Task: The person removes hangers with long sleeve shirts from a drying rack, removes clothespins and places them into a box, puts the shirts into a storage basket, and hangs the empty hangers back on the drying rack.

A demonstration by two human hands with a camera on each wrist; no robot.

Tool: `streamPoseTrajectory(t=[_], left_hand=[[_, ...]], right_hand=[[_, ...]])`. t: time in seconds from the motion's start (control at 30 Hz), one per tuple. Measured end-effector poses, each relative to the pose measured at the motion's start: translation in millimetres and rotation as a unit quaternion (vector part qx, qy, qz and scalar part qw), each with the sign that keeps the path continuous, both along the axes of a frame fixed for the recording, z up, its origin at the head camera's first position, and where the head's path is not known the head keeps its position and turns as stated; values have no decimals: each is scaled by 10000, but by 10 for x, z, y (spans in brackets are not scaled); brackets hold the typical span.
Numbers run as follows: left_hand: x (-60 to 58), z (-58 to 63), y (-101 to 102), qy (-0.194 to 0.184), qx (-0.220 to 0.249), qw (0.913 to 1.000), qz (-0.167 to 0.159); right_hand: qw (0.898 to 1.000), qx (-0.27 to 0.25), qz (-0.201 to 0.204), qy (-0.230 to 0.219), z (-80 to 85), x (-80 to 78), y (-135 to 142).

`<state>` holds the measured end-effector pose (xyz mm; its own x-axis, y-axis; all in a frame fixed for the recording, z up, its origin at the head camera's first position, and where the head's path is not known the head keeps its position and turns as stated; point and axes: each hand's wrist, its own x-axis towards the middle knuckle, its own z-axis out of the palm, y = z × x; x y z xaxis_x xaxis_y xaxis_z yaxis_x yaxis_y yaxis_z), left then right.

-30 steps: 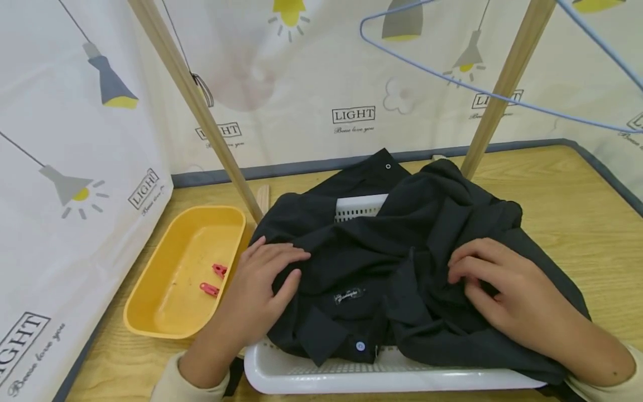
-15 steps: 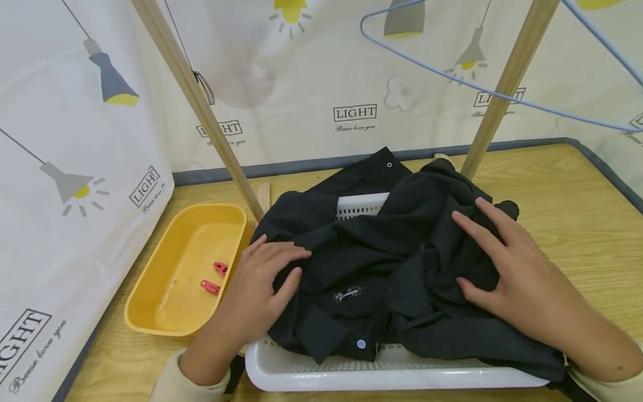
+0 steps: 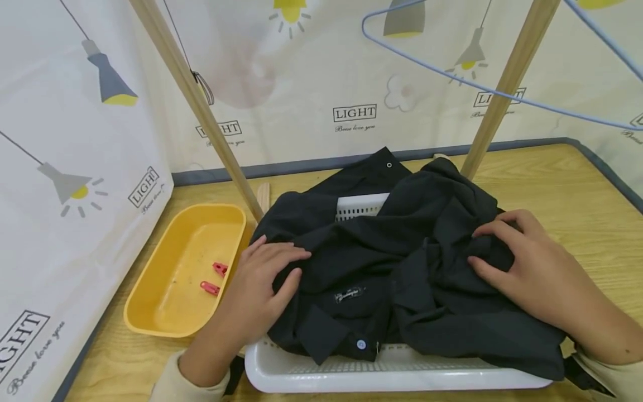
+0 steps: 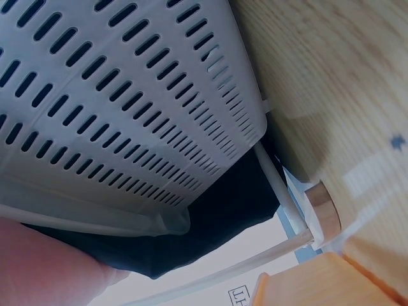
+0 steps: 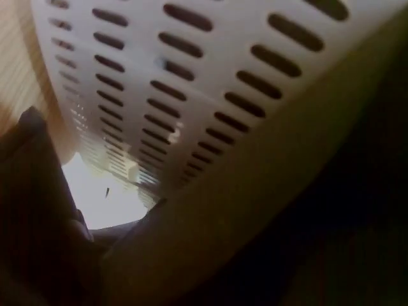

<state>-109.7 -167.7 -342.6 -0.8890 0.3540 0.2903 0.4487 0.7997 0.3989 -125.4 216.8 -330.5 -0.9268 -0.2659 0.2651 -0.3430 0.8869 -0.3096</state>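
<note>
A black shirt [image 3: 346, 245] lies bunched over a white slotted basket [image 3: 402, 381], its neck label and a pale button facing up near the front. My left hand [image 3: 256, 285] rests on the shirt's left side, fingers loosely bent and thumb apart from them. On the right, my right hand [image 3: 527, 262] curls its fingers and thumb round a fold of the cloth. The left wrist view shows the basket's slotted side [image 4: 127, 95] and part of the hand at lower left. In the right wrist view the slotted wall [image 5: 172, 83] shows above dark cloth.
A yellow tub [image 3: 176, 268] with red clothes pegs [image 3: 210, 287] stands left of the basket. Wooden poles [image 3: 201, 111] rise behind it on both sides. A blue hanger [image 3: 452, 78] hangs at upper right, before a printed curtain [image 3: 301, 72].
My right hand spread its fingers and shifted outward to the right over the shirt, then curled them again on a fold there. The left hand has stayed in place.
</note>
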Motion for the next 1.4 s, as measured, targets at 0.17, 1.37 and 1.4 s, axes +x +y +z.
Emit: streamPoseTrajectory(t=[0.17, 1.37, 1.4], left_hand=[[1, 12, 6, 26, -26, 10000, 29], [-2, -5, 12, 83, 177, 9998, 8], [-4, -4, 13, 83, 172, 9998, 17]], right_hand=[[9979, 126, 151, 622, 0, -11, -7], [9691, 449, 2318, 713, 78, 194, -136], [9679, 450, 2364, 727, 73, 192, -135]])
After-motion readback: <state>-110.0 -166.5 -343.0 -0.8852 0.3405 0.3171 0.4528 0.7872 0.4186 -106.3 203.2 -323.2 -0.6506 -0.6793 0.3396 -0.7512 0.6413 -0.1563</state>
